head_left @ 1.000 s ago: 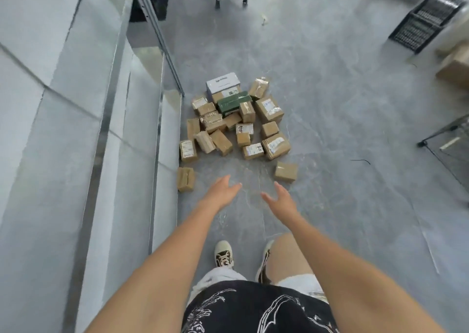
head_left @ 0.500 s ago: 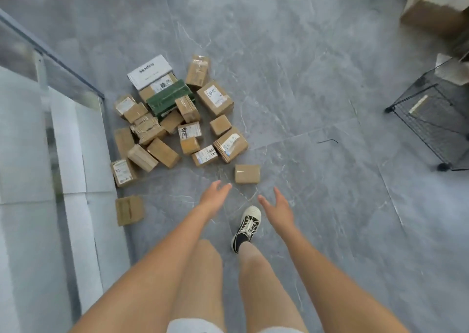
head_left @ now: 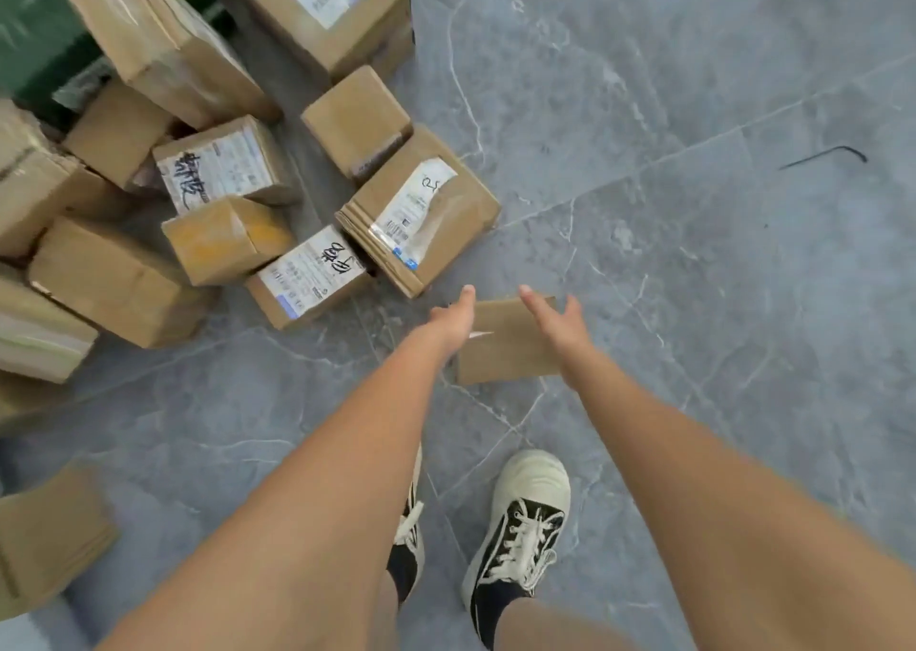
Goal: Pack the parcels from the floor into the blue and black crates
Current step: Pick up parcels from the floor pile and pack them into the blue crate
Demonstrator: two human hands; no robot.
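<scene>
Head view looks straight down at a grey marbled floor (head_left: pixel 694 105) that fills the scene. Heaped across the far left is a pile of brown cardboard parcels (head_left: pixel 148 164), many touching or leaning on each other, several bearing white shipping labels with black handwriting; a dark green box (head_left: pixel 34 15) shows at the far left edge behind them. One more brown parcel lies apart at the near left edge. A single small parcel (head_left: pixel 505 343) lies flat on the floor just to the right of the pile, near its closest labelled box. Both bare arms reach down to it: the left hand (head_left: pixel 453 318) at its left end and the right hand (head_left: pixel 555 323) at its right end, both hands released with fingers straight, flanking the parcel; whether they touch it cannot be told. Near the bottom stand two black-and-white sneakers (head_left: pixel 520 526). A thin black bent strip (head_left: pixel 825 157) lies far right.
</scene>
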